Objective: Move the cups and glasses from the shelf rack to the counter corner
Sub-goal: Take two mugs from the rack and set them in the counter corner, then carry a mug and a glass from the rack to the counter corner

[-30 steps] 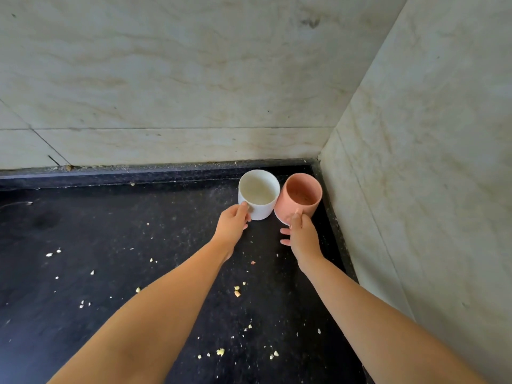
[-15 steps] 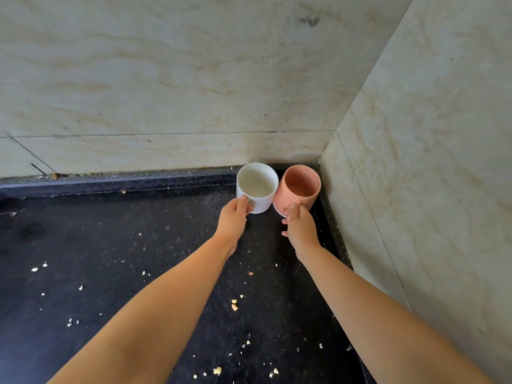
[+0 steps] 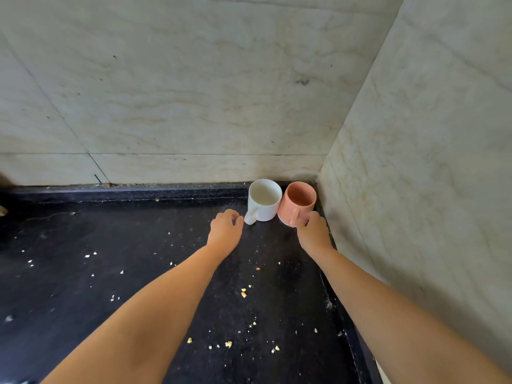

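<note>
A white glazed ceramic mug (image 3: 263, 200) and a salmon-pink ceramic mug (image 3: 299, 202) stand touching in the corner of the black speckled stone tabletop (image 3: 116, 267). The left hand (image 3: 225, 231) hangs loosely curled and empty just beside the white handle; the right hand (image 3: 314, 231) touches the pink handle, though I cannot tell whether it grips. Both mugs look rigid, smooth and breakable, best lifted by their handles.

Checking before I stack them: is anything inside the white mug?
The white mug looks empty: only its pale inner wall shows. Its near wall hides part of the bottom.
</note>
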Tool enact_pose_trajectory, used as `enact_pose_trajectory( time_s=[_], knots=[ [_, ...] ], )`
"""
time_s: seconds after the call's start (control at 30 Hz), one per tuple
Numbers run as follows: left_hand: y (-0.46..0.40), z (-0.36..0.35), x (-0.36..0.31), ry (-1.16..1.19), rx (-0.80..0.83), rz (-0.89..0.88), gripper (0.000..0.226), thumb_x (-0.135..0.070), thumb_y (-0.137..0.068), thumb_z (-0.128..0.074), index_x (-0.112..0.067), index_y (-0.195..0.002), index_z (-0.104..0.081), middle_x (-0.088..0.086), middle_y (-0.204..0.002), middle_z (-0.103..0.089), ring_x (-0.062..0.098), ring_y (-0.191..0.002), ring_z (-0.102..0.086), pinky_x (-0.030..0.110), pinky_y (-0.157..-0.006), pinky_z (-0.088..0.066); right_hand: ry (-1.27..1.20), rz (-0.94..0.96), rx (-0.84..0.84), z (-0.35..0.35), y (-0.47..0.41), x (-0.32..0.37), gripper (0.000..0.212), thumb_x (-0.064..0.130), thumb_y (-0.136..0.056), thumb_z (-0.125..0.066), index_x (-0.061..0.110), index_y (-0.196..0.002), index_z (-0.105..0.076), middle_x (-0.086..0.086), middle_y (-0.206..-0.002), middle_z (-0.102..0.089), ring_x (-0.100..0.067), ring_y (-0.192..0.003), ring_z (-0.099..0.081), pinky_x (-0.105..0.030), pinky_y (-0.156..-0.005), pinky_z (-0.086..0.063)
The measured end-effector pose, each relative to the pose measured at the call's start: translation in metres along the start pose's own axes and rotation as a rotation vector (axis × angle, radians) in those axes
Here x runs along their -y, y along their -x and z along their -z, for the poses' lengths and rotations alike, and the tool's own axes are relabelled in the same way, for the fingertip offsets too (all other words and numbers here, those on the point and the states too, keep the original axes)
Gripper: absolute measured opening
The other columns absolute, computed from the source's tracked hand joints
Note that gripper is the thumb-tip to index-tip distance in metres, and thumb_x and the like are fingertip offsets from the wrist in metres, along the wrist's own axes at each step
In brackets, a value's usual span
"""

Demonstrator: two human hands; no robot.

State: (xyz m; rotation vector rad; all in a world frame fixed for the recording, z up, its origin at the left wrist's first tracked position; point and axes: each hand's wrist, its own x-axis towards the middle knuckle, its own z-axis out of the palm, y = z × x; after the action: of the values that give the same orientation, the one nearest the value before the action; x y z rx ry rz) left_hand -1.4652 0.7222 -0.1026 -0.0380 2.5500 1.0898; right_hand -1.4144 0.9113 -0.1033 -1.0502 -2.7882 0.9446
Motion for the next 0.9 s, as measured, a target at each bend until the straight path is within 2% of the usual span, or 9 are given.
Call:
enact_pose_trajectory(
  time_s=[0.1,0.2,0.3,0.4,0.57,0.73,0.9],
  knots=[
    [0.023,0.023,0.003,-0.287,-0.07,-0.125,0.035,-0.032,-0.1,-0.038,-0.015,-0.128,-0.051,0.01,-0.132,-0.05,0.029,-0.121,-0.046,0.045,-0.096,-0.044,0.312,0.315,-0.041,0.016,0.035,0.015,0.037,0.027,-0.097,-0.047,0.012,-0.131,-0.046,-0.01,-0.125,-0.056,-0.029,-0.114,-0.057,-0.044,-0.091,-0.053],
    [0.047,0.043,0.01,-0.471,-0.096,-0.233,0.037,-0.032,-0.1,-0.037,-0.016,-0.131,-0.048,0.007,-0.137,-0.048,0.028,-0.125,-0.044,0.042,-0.1,-0.04,0.54,0.587,-0.015,0.023,0.065,0.026,0.041,0.027,-0.099,-0.044,0.016,-0.138,-0.041,-0.005,-0.14,-0.046,-0.027,-0.128,-0.044,-0.043,-0.104,-0.041],
    [0.065,0.062,0.017,-0.593,-0.112,-0.314,0.039,-0.033,-0.1,-0.036,-0.017,-0.135,-0.046,0.005,-0.138,-0.047,0.026,-0.127,-0.045,0.041,-0.105,-0.037,0.574,0.663,0.079,0.023,0.083,0.039,0.042,0.028,-0.1,-0.039,0.02,-0.141,-0.037,-0.003,-0.151,-0.035,-0.025,-0.137,-0.034,-0.047,-0.113,-0.029],
    [0.092,0.086,0.04,-0.672,-0.162,-0.296,0.04,-0.034,-0.1,-0.035,-0.018,-0.136,-0.045,0.004,-0.137,-0.048,0.025,-0.127,-0.045,0.039,-0.105,-0.036,0.605,0.747,0.142,0.015,0.107,0.056,0.046,0.03,-0.102,-0.035,0.021,-0.147,-0.031,-0.003,-0.157,-0.026,-0.025,-0.144,-0.025,-0.05,-0.117,-0.02],
    [0.142,0.124,0.088,-0.735,-0.269,-0.158,0.039,-0.035,-0.1,-0.036,-0.018,-0.134,-0.046,0.003,-0.137,-0.047,0.024,-0.128,-0.044,0.039,-0.109,-0.032,0.638,0.959,0.241,-0.008,0.144,0.101,0.049,0.028,-0.104,-0.031,0.019,-0.151,-0.024,-0.004,-0.161,-0.016,-0.025,-0.149,-0.013,-0.052,-0.12,-0.01],
    [0.209,0.151,0.134,-0.671,-0.395,0.071,0.039,-0.034,-0.099,-0.037,-0.016,-0.132,-0.047,0.004,-0.137,-0.048,0.025,-0.128,-0.043,0.039,-0.107,-0.032,0.608,1.179,0.31,-0.042,0.204,0.143,0.046,0.028,-0.103,-0.033,0.017,-0.148,-0.03,-0.006,-0.159,-0.021,-0.025,-0.148,-0.017,-0.053,-0.12,-0.011],
    [0.296,0.15,0.184,-0.584,-0.502,0.336,0.038,-0.034,-0.098,-0.038,-0.015,-0.13,-0.049,0.004,-0.134,-0.049,0.026,-0.128,-0.043,0.039,-0.106,-0.031,0.6,1.457,0.406,-0.079,0.281,0.152,0.045,0.028,-0.103,-0.033,0.016,-0.146,-0.032,-0.006,-0.158,-0.024,-0.023,-0.147,-0.019,-0.052,-0.119,-0.012]
  ],
)
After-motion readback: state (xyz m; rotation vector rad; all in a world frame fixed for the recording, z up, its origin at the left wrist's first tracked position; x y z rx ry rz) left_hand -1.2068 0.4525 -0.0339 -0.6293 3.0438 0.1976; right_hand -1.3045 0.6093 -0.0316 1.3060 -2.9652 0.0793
